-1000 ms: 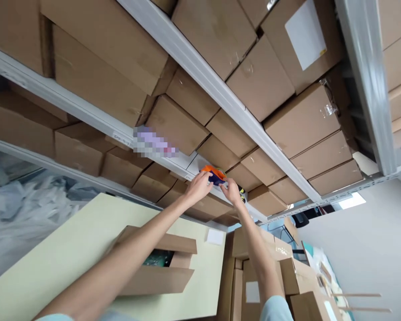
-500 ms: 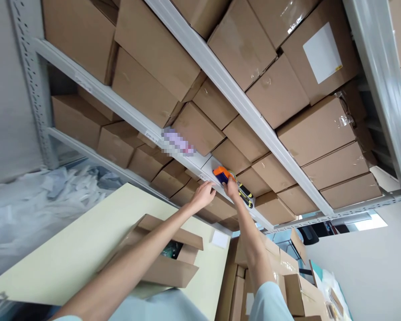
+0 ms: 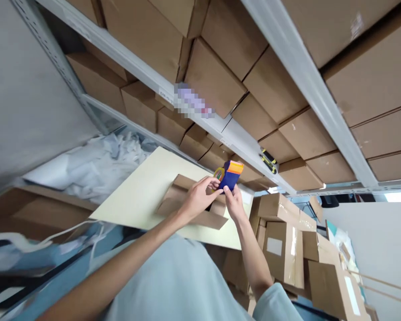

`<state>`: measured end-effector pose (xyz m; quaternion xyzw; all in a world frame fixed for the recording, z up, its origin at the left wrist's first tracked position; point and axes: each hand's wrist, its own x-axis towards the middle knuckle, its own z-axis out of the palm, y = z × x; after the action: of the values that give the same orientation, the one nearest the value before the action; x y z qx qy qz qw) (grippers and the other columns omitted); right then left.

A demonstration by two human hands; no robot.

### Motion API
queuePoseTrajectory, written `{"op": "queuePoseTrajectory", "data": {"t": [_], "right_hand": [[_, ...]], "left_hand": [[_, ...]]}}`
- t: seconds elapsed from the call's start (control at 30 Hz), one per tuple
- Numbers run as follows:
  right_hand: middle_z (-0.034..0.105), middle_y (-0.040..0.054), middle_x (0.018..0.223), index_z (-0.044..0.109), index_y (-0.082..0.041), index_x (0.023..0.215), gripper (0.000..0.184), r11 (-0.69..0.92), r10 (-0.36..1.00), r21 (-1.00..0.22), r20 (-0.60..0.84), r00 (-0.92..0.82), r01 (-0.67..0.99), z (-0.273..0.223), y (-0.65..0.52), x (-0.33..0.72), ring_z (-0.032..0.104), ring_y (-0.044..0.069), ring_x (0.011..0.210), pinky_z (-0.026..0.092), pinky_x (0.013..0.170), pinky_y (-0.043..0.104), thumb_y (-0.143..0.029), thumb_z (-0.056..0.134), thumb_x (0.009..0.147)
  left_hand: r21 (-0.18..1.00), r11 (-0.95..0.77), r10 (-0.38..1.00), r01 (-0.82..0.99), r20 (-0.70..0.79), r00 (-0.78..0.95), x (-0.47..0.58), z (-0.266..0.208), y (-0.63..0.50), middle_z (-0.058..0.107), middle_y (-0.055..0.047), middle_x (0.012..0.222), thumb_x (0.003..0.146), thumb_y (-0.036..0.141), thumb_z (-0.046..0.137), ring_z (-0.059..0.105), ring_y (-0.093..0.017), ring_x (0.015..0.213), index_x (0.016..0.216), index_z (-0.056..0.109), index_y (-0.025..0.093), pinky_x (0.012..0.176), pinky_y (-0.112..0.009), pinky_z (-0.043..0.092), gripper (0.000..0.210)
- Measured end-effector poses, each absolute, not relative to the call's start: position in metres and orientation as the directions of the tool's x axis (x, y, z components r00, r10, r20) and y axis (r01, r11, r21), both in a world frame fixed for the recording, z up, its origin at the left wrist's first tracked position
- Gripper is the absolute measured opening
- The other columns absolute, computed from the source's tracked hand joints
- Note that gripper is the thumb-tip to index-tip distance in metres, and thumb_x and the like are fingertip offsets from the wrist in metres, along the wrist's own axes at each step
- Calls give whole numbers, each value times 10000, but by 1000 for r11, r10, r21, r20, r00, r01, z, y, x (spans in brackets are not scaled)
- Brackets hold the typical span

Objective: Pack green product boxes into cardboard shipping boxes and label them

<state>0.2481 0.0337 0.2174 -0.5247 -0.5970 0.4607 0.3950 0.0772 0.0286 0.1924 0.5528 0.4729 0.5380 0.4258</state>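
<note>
A blue and orange tape dispenser [image 3: 230, 177] with a yellowish tape roll [image 3: 218, 173] on its left side is held up over the pale table. My right hand [image 3: 234, 203] grips its lower end, thumb on the blue body. Closing in from the left, my left hand [image 3: 198, 196] has its fingertips on the roll side, and its thumb reaches the dispenser's lower edge. Below both hands an open carton [image 3: 178, 197] sits with its flaps up; my hands partly hide it. Two yellow and black utility knives [image 3: 268, 160] lie on the shelf beam.
Cardboard boxes [image 3: 217, 76] fill the metal rack ahead, whose grey beam [image 3: 207, 122] runs diagonally above the pale table [image 3: 140, 196]. More cartons [image 3: 284, 249] are stacked at the right. White crumpled plastic [image 3: 96, 165] lies at the left, beside an open brown box [image 3: 36, 209].
The tape dispenser has come off the shelf beam beside the knives, toward me in my right hand. My left hand has moved onto it. The view has tilted down.
</note>
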Motion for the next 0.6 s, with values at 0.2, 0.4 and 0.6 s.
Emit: {"op": "queuePoseTrajectory", "data": {"t": [0.2, 0.4, 0.6], "right_hand": [[817, 78, 1326, 749, -273, 1360, 683, -81, 982, -976, -113, -152, 203, 203, -7, 233, 733, 312, 1315, 580, 1219, 469, -807, 793, 937], [831, 78, 1190, 782, -233, 1194, 690, -156, 972, -968, -185, -142, 194, 179, -23, 213, 780, 308, 1156, 645, 1080, 443, -870, 747, 930], [823, 84, 1223, 729, -243, 1323, 589, -75, 979, -967, -118, -168, 243, 183, -40, 207, 779, 292, 1129, 647, 1055, 424, -752, 734, 1025]], "left_hand": [[976, -141, 990, 166, 137, 37, 40, 189, -14, 809, -50, 1081, 1009, 430, 731, 781, -241, 961, 1139, 775, 269, 929, -369, 673, 212], [967, -87, 996, 237, 78, 48, 24, 180, -43, 806, -57, 1071, 1014, 501, 724, 768, -249, 943, 1126, 772, 280, 928, -369, 673, 252], [955, -89, 995, 282, 101, -29, -2, 199, -49, 774, -76, 1137, 996, 511, 707, 760, -261, 972, 1209, 766, 273, 949, -411, 676, 325]]}}
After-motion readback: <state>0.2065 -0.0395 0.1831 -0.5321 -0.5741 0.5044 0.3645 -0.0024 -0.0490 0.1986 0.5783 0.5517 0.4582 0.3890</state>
